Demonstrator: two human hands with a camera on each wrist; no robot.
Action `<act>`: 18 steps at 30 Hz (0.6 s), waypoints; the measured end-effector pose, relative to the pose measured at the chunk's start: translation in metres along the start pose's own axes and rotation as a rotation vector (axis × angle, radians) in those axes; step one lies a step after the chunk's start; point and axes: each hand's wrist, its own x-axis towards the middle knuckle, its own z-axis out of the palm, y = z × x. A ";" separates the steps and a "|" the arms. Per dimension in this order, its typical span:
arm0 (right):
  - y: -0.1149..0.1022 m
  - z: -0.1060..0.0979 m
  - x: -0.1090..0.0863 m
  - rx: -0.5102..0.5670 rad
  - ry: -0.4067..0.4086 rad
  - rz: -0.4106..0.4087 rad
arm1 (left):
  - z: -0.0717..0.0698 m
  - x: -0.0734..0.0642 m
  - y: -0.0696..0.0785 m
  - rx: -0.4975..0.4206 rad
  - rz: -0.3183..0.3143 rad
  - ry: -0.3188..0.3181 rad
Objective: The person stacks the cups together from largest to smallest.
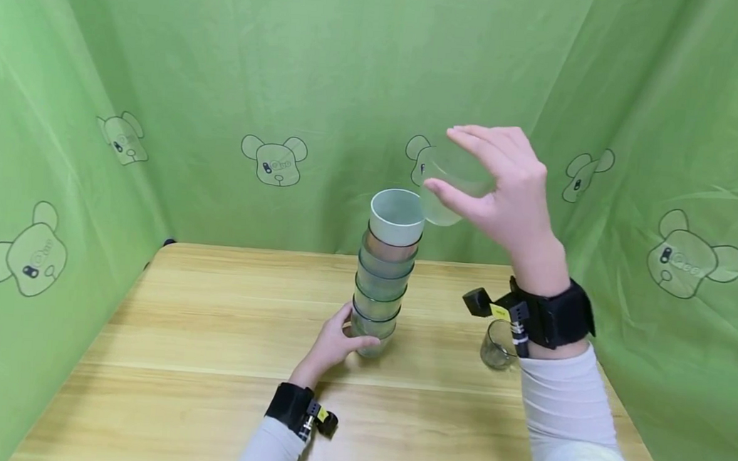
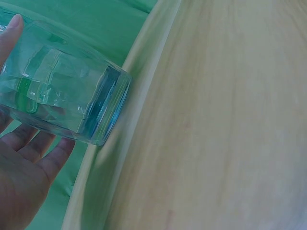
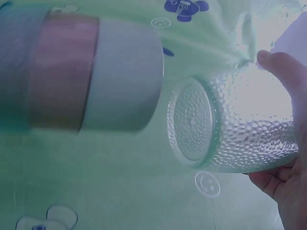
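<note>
A tall stack of nested cups (image 1: 381,286) rises from the table, mostly see-through and greenish. Its top cup (image 1: 397,230) is pale and opaque, with a pinkish cup (image 3: 64,72) just below. My left hand (image 1: 333,342) holds the stack low down, thumb and fingers around the clear bottom glass (image 2: 62,91). Up beside the stack's rim, my right hand (image 1: 507,179) grips a clear glass (image 3: 244,124) with a dimpled surface. In the right wrist view, that glass's base faces the top cup, with a gap between them.
A dark-tinted glass (image 1: 496,354) stands on the wooden table (image 1: 220,334) at the right, partly hidden by the right wrist strap (image 1: 556,315). Green curtains (image 1: 342,64) with bear drawings close off the back and both sides.
</note>
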 end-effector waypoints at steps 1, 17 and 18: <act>-0.002 0.003 0.003 0.007 0.007 -0.005 | 0.000 -0.001 0.002 0.003 -0.004 -0.001; -0.007 0.054 -0.013 0.056 -0.142 -0.018 | 0.000 -0.001 -0.002 -0.015 0.007 0.004; -0.008 0.055 -0.015 0.058 -0.145 -0.013 | 0.000 0.000 -0.003 -0.018 0.008 0.005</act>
